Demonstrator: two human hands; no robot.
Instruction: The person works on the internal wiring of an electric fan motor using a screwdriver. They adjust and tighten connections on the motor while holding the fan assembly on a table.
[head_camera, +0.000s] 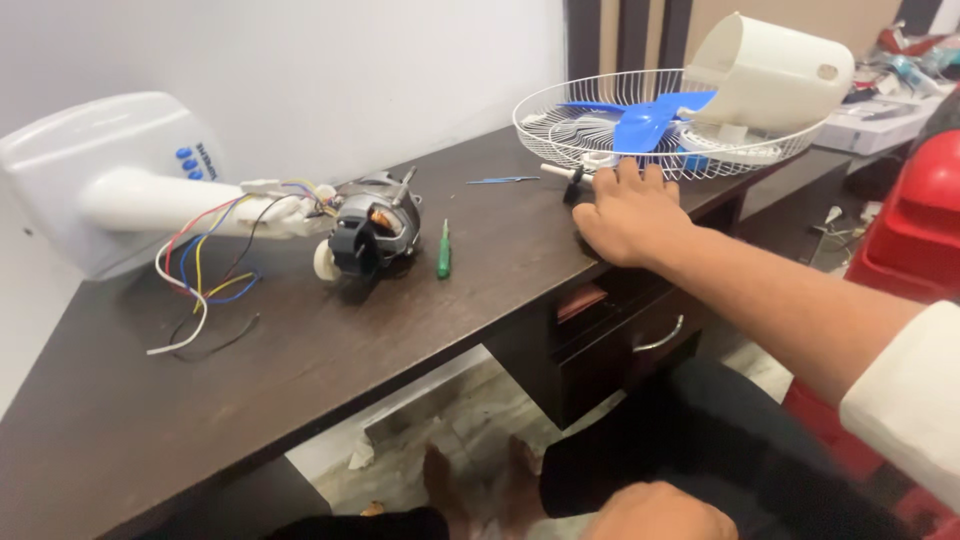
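Note:
My right hand lies palm down on the dark wooden desk, holding nothing, its fingertips at the rim of a white wire fan guard. A small black and white spindle part sits just left of the fingers. In the guard lie a blue fan blade and a cream motor cover. Further left sit a bare fan motor, a green screwdriver and coloured wires running to a white fan housing. My left hand rests low over my lap, only partly in view.
A thin blue tool lies behind the screwdriver. Under the desk's right end is a drawer with a metal handle. A red plastic object stands at the right. A white wall backs the desk.

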